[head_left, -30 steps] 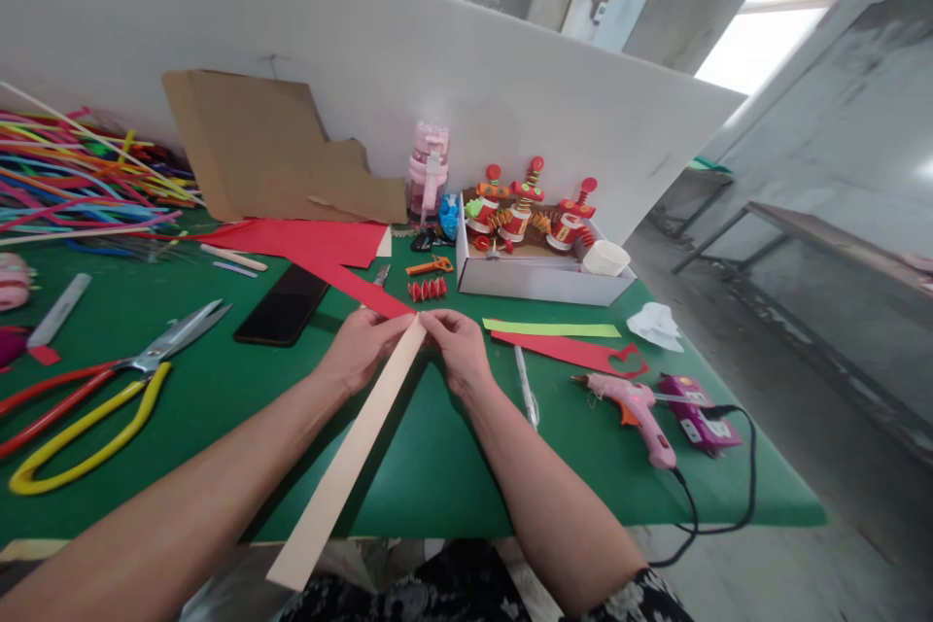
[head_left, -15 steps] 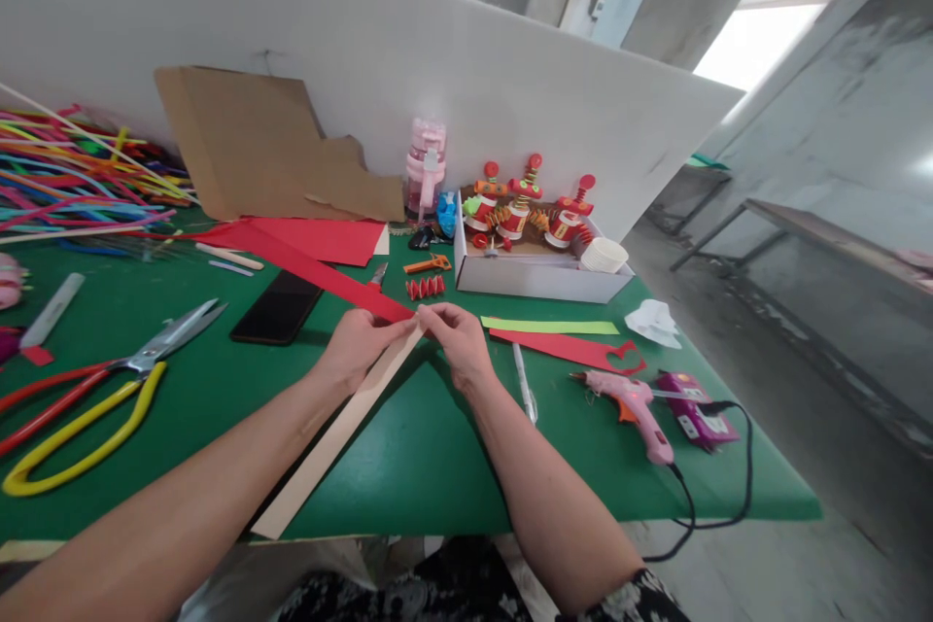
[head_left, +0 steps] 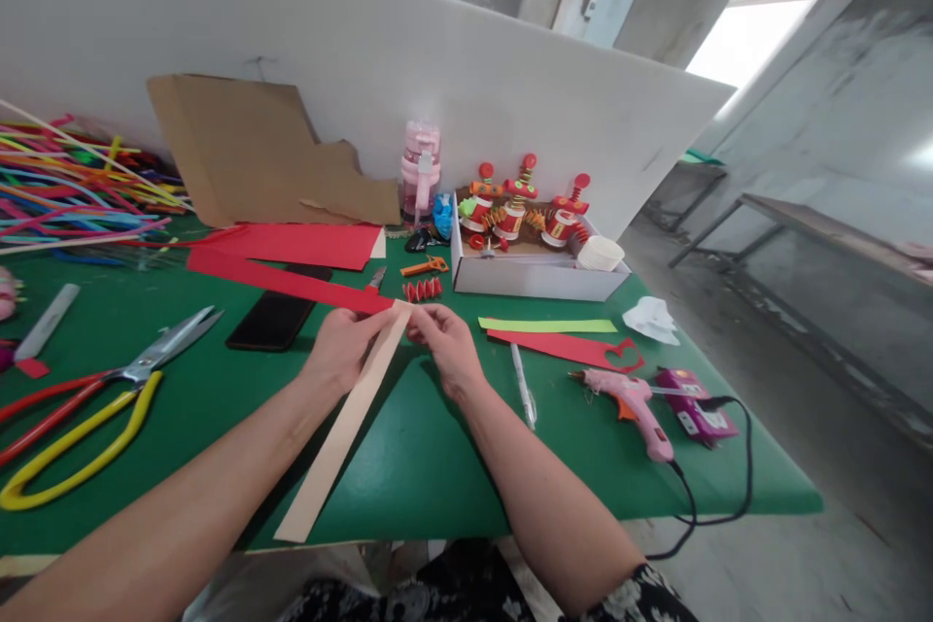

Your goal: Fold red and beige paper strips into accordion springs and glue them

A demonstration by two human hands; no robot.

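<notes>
A red paper strip (head_left: 292, 284) and a cream paper strip (head_left: 342, 432) meet at one end, forming an angle. My left hand (head_left: 341, 347) is closed on the joined ends from the left, its thumb over the strips. From the right, my right hand (head_left: 446, 347) pinches the same corner between thumb and fingers. The red strip reaches away to the far left, over a black phone (head_left: 269, 319). Toward me, the cream strip runs down to the table's front edge. Just beyond my fingers lies a folded red paper spring (head_left: 423, 290).
Scissors (head_left: 146, 371) with red and yellow handles lie at left, pipe cleaners (head_left: 73, 185) behind. A box (head_left: 535, 280) holds red paper-cup figures. At right are a pen (head_left: 523, 387), a green strip (head_left: 546, 325), red paper scrap (head_left: 569, 350) and a corded pink glue gun (head_left: 631, 398).
The red strip's far end has swung down toward me and now lies flatter. The cream strip has turned steeper, its near end shifting right. Both hands have moved slightly left, still pinching the corner.
</notes>
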